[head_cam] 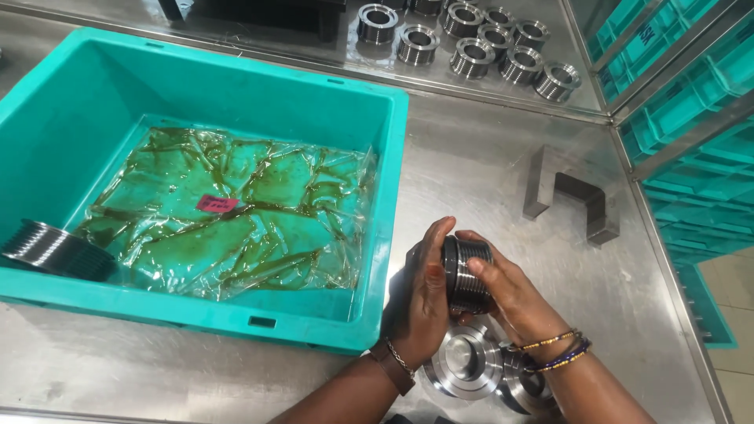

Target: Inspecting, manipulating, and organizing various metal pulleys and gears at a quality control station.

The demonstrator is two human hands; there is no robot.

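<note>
My left hand (424,294) & right hand (503,290) grip clamped round ribbed metal ring (467,275), axis sideways between palms.

— Where are we, then?
— We're in a machining workshop: a steel bench (503,157), 10 or so grooved metal rings (471,35) at the top of the frame, and teal crates (691,118) racked at the upper right.
</note>
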